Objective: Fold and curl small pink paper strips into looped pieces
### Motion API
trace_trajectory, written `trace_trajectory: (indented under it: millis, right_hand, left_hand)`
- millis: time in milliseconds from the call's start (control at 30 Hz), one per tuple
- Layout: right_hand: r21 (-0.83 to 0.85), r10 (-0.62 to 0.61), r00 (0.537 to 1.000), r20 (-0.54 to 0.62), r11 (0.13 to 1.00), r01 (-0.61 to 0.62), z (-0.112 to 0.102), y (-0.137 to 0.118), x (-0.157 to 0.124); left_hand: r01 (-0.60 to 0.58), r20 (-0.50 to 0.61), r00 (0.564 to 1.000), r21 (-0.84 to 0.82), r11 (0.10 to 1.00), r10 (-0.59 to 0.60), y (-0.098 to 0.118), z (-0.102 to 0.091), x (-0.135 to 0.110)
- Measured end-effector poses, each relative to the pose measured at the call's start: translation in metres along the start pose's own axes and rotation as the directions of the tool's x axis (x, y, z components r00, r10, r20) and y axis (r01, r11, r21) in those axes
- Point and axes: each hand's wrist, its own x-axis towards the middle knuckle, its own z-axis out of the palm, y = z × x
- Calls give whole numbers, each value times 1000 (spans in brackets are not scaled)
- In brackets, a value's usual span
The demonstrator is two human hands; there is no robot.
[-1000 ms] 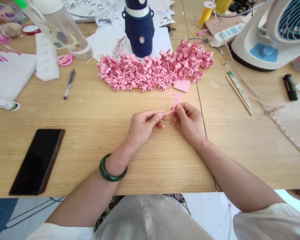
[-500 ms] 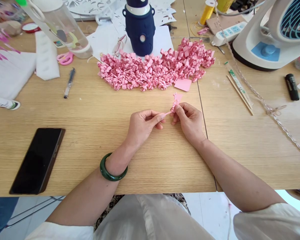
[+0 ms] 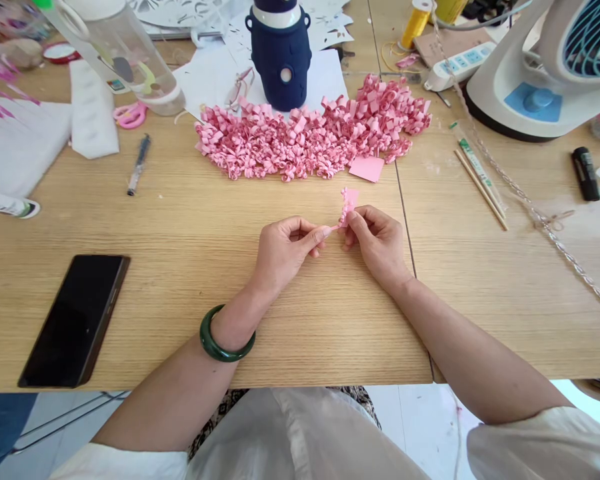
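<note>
Between thumb and fingers, my right hand (image 3: 377, 241) pinches a small pink paper piece (image 3: 351, 200) with a curled fringe along its left edge. My left hand (image 3: 291, 248), with a dark green bangle (image 3: 226, 347) on its wrist, pinches a thin pink strip (image 3: 336, 227) that runs toward that piece. Whether the strip is joined to it is hidden by the right fingertips. Both hands hover over the table just in front of a long heap of curled pink paper (image 3: 280, 150). A flat pink paper square (image 3: 367, 169) lies at the heap's near edge.
Behind the heap stands a navy bottle (image 3: 281, 63) on white paper. A black phone (image 3: 75, 320) lies at left, with a pen (image 3: 139, 165) and pink scissors (image 3: 131, 115) beyond. Wooden sticks (image 3: 481, 191), a twisted cord (image 3: 565, 250) and a fan (image 3: 520, 87) are on the right.
The fringed pink paper has shifted slightly left and tilted in my right fingers. My left hand keeps its pinch on the strip, almost unmoved.
</note>
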Motion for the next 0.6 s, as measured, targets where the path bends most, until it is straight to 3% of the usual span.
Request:
trace_trajectory:
  millis: [300,600]
  right_hand:
    - [-21,19,999,41,1000,-19,0,-3,-2]
    - [17,35,997,-62,999,-34,-2,0,0]
  left_hand:
    - [3,-35,999,25,1000,-2,2,0,0]
    - [3,87,996,26,1000,-5,0,-2,-1]
